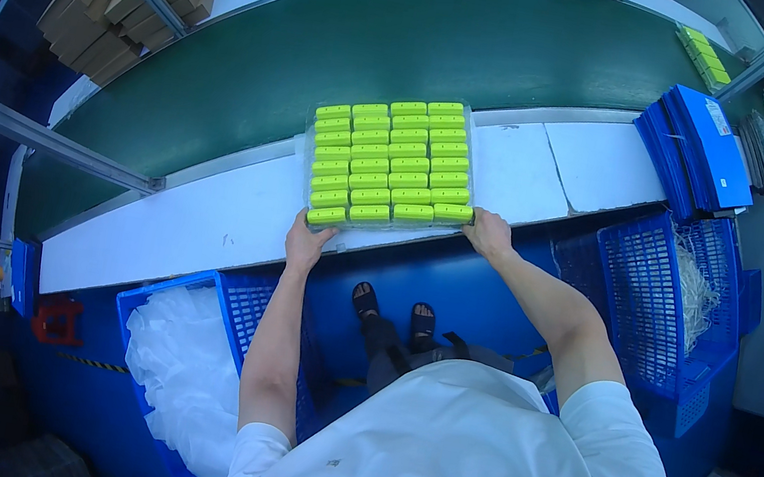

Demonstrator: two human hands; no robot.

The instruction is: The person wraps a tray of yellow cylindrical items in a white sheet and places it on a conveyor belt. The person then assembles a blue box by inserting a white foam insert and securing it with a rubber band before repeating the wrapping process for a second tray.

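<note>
A clear tray (pixel 393 162) w/ four columns of lime-green blocks (pixel 386 153) is seen lying on the white table (pixel 203 219), its far edge reaching the green conveyor belt (pixel 333 48). The tray's near-left corner is held by the left hand (pixel 305 244), grip clenched on the tray edge; the near-right corner is held by the right hand (pixel 488 236), grip likewise closed on the tray. A blue basket w/ white bags (pixel 180 356) is seen below the table at left, another blue basket (pixel 665 296) at right. Blue folders (pixel 700 150) are stacked at the table's right end. Cardboard boxes (pixel 128 4) are piled beyond the belt, far left.
</note>
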